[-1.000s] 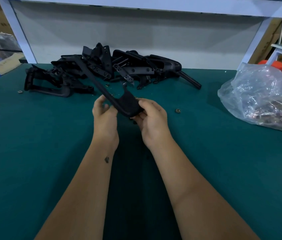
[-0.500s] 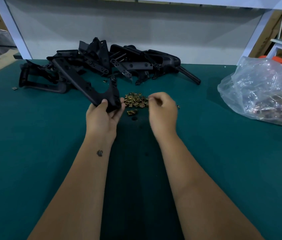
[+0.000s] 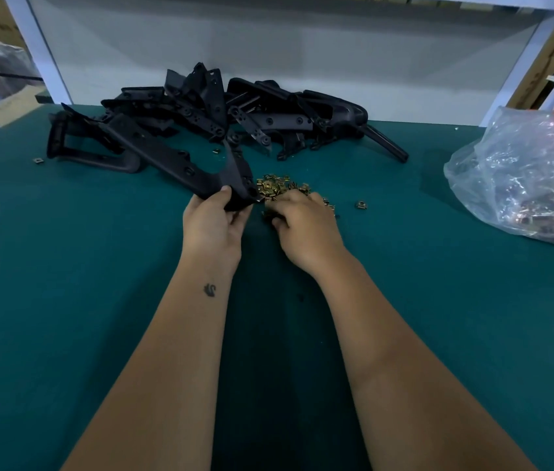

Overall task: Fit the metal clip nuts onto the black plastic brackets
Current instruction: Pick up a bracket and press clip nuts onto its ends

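Observation:
My left hand (image 3: 212, 224) grips the near end of a long black plastic bracket (image 3: 180, 164), which slants up and to the left over the green table. Just right of it lies a small heap of brass-coloured metal clip nuts (image 3: 279, 186). My right hand (image 3: 306, 226) lies on the near side of that heap, fingers curled down among the nuts; whether it holds one is hidden. A pile of more black brackets (image 3: 235, 113) lies at the back of the table.
A clear plastic bag (image 3: 523, 178) with more metal parts sits at the right. Single loose nuts lie at the right (image 3: 360, 204) and far left (image 3: 38, 160). The green table (image 3: 65, 300) ends at a white wall panel behind the pile.
My right hand let go of the bracket and moved right and down onto the clip nut heap. My left hand carried the bracket to the left, uncovering the nuts.

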Available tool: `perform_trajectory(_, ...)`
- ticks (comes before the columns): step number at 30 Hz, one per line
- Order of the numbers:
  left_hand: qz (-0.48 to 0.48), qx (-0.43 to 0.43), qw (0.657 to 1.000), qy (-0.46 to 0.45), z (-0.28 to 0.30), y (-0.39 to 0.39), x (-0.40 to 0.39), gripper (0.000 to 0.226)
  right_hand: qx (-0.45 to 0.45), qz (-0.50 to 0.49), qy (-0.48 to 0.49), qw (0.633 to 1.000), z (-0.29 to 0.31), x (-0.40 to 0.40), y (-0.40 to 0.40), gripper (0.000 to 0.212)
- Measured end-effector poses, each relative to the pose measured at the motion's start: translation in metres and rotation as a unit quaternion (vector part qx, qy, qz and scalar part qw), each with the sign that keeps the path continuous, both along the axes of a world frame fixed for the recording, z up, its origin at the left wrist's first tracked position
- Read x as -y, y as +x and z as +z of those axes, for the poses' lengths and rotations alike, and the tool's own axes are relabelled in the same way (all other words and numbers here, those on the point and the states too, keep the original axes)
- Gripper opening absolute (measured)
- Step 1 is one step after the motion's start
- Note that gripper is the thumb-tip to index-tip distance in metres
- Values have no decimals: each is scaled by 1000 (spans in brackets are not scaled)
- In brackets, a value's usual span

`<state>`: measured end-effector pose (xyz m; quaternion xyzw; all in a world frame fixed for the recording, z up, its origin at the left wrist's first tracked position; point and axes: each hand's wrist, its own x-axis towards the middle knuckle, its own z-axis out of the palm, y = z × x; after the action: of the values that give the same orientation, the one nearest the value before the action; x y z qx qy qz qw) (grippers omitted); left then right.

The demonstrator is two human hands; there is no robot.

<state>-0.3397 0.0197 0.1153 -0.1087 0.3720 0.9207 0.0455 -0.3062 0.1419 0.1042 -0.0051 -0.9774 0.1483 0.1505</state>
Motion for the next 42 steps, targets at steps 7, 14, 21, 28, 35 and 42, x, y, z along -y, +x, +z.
perform_trajectory(7,-7,1,1000,19,-3,-3,-1,15,-33,-65,-153,986,3,-4,3,9)
perform_trajectory(14,-38,-4,999,35,-2,-1,-5,14,-94,-54,-533,839,13,-8,9,15)
perform_trajectory(21,-126,0,991,47,4,8,-3,22,-65,5,-705,706,16,-5,10,13)
perform_trajectory(28,-168,12,985,29,4,11,-5,20,-57,38,-789,610,17,-7,8,12)
perform_trajectory(35,-163,10,987,12,5,10,-5,15,-105,30,-720,685,15,-5,7,21)
perform_trajectory(42,-107,33,990,89,5,6,-1,16,-125,-111,-202,965,6,-12,9,28)
